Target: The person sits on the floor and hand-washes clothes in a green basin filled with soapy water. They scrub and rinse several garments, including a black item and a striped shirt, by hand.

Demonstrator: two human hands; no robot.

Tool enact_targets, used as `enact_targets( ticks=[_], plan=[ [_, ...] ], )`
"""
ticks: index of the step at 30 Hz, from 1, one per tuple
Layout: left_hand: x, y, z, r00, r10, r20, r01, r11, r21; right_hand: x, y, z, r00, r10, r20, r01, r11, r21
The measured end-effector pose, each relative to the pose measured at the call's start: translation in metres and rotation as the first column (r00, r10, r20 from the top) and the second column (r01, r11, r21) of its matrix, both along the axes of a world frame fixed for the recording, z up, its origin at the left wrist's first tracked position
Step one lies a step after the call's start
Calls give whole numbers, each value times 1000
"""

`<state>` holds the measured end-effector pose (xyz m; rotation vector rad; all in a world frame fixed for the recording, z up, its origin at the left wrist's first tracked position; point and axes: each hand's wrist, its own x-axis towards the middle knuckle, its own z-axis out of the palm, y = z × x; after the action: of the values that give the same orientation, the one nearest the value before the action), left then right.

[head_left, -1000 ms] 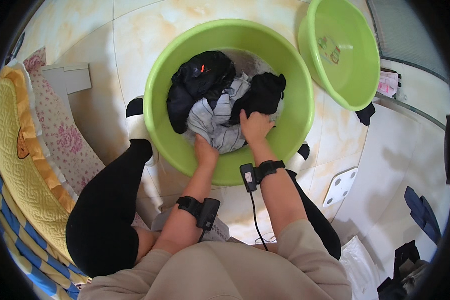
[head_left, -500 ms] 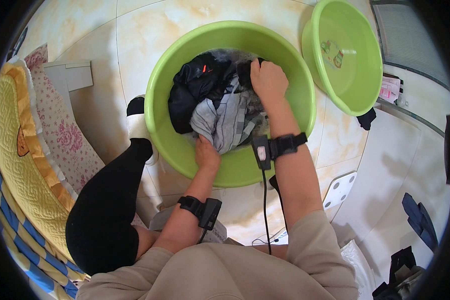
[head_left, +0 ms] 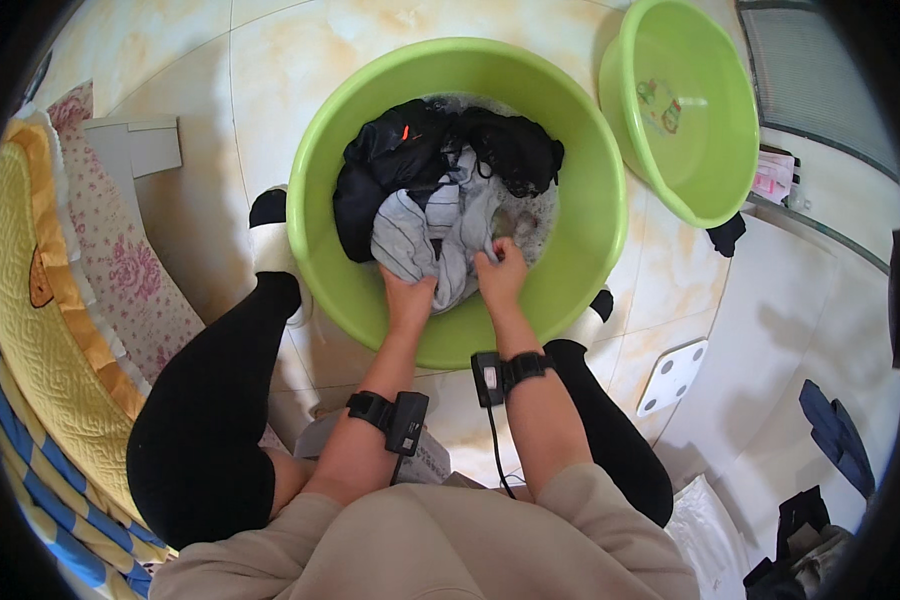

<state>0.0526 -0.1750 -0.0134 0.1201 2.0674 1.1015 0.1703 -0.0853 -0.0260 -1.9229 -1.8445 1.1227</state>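
Fingers of the left hand [head_left: 407, 292], lost from view under a fold of wet cloth at seven o'clock in the big green basin [head_left: 585, 220], with just the back of the hand and the thumb side on show. Soapy water [head_left: 538, 215], foamy around three o'clock, of a depth hard to judge. Over at two o'clock of the whole view, a second green basin [head_left: 710, 150], clipped slightly by the top edge. Out at four o'clock, right by the black lens rim, a dark heap [head_left: 805, 550], partly cut off and hard to sort piece by piece.

And the cloth itself: a grey striped garment [head_left: 400, 240], pale, thin dark lines all along, crumpled and twisted, from the middle of the basin down to six o'clock. Tight against it at ten o'clock, a glossy black garment [head_left: 370, 190] with a small bright orange mark; at one o'clock, a black bundle [head_left: 520, 155], bunched up, with a thin loop of cord on its near side.

To the hands! Left one, in a grasp around the near edge of the grey cloth, wrist low, forearm up from seven o'clock. Right hand [head_left: 502, 268], at five o'clock in the basin, in a neat pinch on the garment's edge, thumb against curled fingers, forearm up from five o'clock. Near both wrists, a strapped black device [head_left: 405, 423].
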Motion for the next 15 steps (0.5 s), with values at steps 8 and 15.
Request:
enact_targets(
  ticks=[8, 15],
  plan=[
    [-27, -5, 16, 836, -478, -271, 352, 844, -404, 15, -35, 38, 979, 99, 176, -127, 980, 154],
    [9, 0, 8, 884, 244, -400, -310, 944, -109, -23, -19, -10, 912, 52, 406, -44, 999, -30]
  ],
)
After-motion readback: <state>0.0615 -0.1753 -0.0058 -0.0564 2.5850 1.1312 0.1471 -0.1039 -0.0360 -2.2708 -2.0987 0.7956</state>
